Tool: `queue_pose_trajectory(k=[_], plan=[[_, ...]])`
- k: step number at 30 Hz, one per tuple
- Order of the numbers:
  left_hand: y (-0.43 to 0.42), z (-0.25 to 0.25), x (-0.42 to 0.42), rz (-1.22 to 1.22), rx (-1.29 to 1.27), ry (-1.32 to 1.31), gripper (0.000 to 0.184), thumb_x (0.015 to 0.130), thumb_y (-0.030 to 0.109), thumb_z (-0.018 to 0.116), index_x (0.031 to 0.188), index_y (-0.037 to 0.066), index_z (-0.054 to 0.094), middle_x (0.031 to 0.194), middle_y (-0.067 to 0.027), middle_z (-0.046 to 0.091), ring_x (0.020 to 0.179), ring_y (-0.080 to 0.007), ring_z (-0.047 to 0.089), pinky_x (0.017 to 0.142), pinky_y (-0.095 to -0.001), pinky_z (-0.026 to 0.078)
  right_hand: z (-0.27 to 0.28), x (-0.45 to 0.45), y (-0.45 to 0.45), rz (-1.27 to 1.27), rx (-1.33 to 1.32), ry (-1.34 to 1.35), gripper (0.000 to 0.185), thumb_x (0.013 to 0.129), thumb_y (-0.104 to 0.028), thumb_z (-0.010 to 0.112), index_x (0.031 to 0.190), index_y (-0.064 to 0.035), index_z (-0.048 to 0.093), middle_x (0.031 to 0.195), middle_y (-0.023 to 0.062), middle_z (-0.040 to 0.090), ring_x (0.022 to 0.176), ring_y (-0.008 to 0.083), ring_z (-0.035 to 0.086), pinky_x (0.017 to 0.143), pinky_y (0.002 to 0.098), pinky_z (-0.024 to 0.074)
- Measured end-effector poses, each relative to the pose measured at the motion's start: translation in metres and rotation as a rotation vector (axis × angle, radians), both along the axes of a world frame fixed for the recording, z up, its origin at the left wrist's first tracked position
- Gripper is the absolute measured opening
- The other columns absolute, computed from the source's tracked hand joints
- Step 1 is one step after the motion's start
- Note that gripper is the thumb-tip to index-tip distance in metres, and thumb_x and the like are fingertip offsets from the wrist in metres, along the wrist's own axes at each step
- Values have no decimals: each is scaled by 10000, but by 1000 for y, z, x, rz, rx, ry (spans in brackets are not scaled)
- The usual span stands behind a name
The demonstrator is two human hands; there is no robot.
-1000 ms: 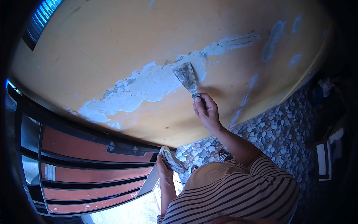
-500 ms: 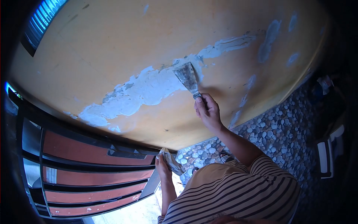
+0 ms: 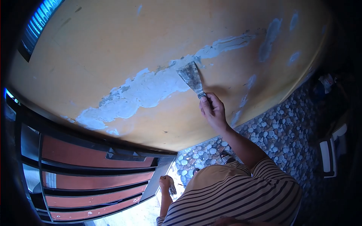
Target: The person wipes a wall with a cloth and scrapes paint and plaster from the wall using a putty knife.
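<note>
In my right hand [image 3: 214,109] is a putty knife [image 3: 191,77], gripped at the handle, with its broad smeared blade at the wall [image 3: 124,45]. Beneath and beside the blade runs a long, uneven band of white filler [image 3: 139,96]; a rougher strip shows along its upper edge. Whether the blade presses on the filler or hovers just off it, I cannot tell. My left hand [image 3: 164,182] is low by the orange slatted panel, closed around a crumpled, greyish bag [image 3: 172,187]. Most of that bag is hidden behind the hand.
A dark-framed gate with orange slats [image 3: 98,150] stands at lower left, close to the wall. Pebbled flooring [image 3: 275,128] lies below the wall on the right. A white-edged object [image 3: 327,158] rests at far right. Smaller filler patches [image 3: 270,39] mark the wall.
My left hand has dropped lower with the bag, away from the wall's bottom edge. My right hand and the putty knife have barely shifted on the wall. The view has moved slightly.
</note>
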State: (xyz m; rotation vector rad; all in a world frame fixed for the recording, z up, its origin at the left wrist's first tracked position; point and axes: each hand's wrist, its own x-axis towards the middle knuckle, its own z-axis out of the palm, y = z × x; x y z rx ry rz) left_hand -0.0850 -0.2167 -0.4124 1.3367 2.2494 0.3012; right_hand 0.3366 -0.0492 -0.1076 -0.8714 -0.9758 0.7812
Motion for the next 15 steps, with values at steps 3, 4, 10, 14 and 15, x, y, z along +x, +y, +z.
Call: queue_pose_trajectory(k=[3,4,10,14,15], plan=[[-37,-81,-57,-707,-224,443,265,899,247,579,997,47,721,977,-205,722,918,-346,709,829,-459,546,17,5,-1,12,-19,-23,208,1031,-230,561,1012,-23,570,717,-26,552,579,31,489,519,220,404],[-45,-71,-53,-766,-338,495,246,908,234,570,1019,88,733,1000,-162,731,927,-310,715,834,-439,554,17,7,-1,19,-13,-45,206,1031,-229,560,1013,-24,572,718,-26,553,579,30,487,518,219,402],[-95,-95,-82,-890,-561,390,324,827,404,671,1090,235,754,1059,-67,739,986,-257,719,816,-419,564,-3,21,-11,-18,-125,-71,207,1031,-232,562,989,-30,580,718,-35,548,563,24,464,508,216,389],[-103,-98,-76,-844,-501,400,333,961,293,493,965,68,739,947,-154,742,891,-300,726,756,-418,553,20,17,-6,-20,-24,-80,209,1030,-236,565,984,-33,572,714,-35,544,570,24,463,506,218,387],[-95,-99,-73,-734,-537,325,293,945,273,512,981,96,743,960,-142,743,897,-294,726,766,-413,560,18,17,-7,-12,-38,-62,208,1030,-236,566,986,-33,571,711,-37,537,572,23,461,508,217,386]])
